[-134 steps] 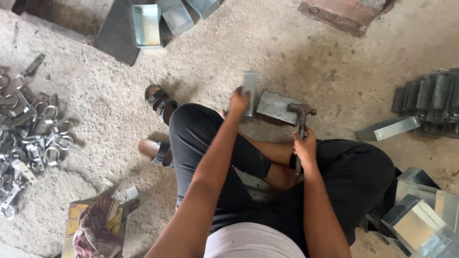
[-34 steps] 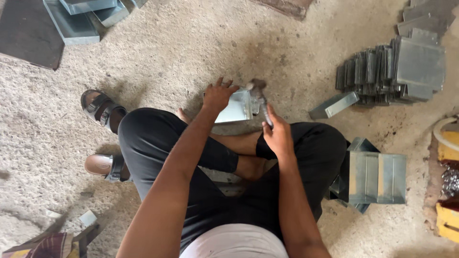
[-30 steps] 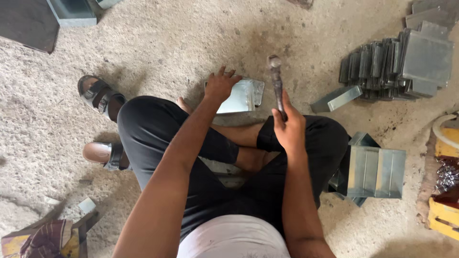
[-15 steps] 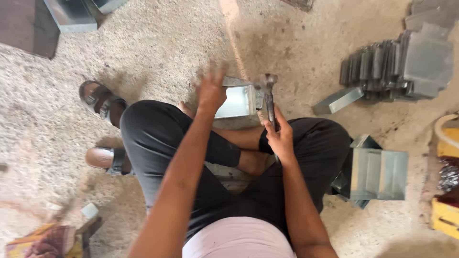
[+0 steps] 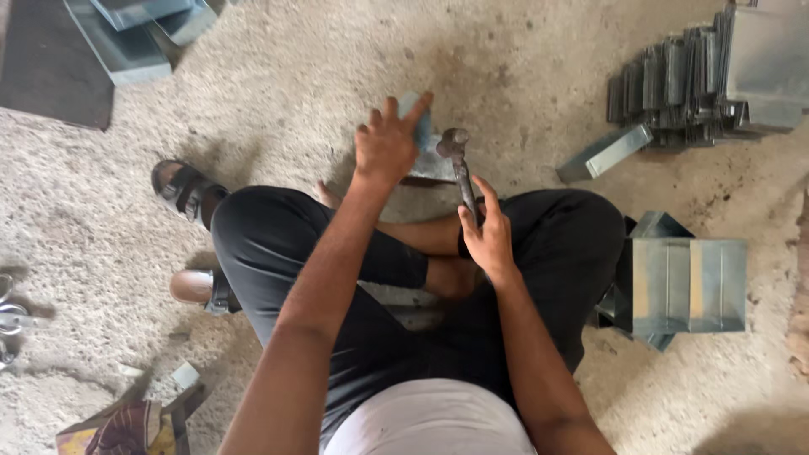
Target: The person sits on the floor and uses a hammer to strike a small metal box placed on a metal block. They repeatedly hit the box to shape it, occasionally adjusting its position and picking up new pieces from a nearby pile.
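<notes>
Both hands lowered; hammer [image 5: 460,168] down.

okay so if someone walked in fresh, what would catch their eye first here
Probably the hammer gripped in the right hand at centre, its head beside a small sheet-metal piece that the left hand holds on the concrete floor. Next, the row of folded metal pieces at upper right.
</notes>
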